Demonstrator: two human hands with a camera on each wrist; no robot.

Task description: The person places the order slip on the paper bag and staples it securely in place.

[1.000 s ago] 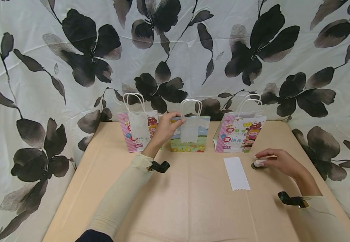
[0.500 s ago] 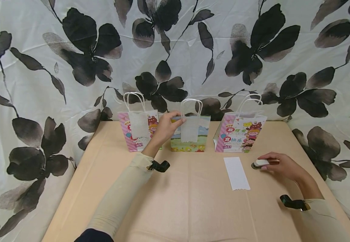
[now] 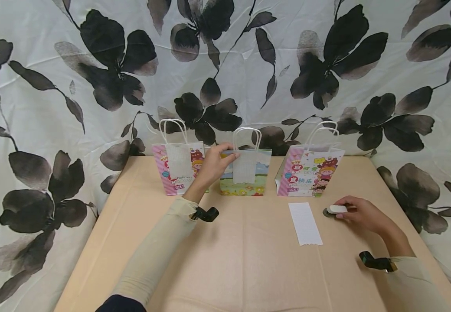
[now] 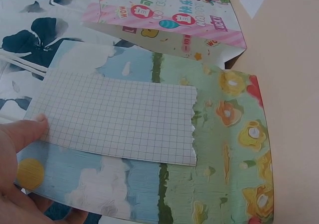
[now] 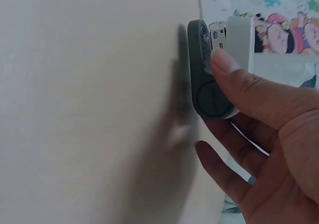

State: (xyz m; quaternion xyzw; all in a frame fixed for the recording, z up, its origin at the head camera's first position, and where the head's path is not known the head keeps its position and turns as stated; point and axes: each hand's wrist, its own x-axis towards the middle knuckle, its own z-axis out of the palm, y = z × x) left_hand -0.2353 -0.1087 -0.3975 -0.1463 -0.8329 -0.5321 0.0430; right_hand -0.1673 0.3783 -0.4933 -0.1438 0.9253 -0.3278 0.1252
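Note:
My left hand [image 3: 214, 164] pinches the top edge of the middle paper bag [image 3: 227, 189], which has a painted meadow print. Its thumb presses a strip of white grid paper [image 4: 124, 117] flat against the bag's front; the strip's lower edge is torn. At the right, my right hand [image 3: 367, 214] holds a small stapler [image 5: 209, 84] by its end, low over the table. The stapler has a white top and a dark green base, with metal showing between them. My right thumb lies on its side, and some fingers are behind it.
To the left stands a pink-and-white bag [image 3: 172, 188] with grid paper on its front. Another pink-and-white bag [image 3: 307, 173] stands to the right. A loose white paper strip [image 3: 305, 223] lies on the table [image 3: 245, 260]. A floral cloth [image 3: 249, 78] hangs behind.
My right hand has shifted slightly right on the stapler, and more of its white top shows past the fingers. The left hand and the bags stay in place.

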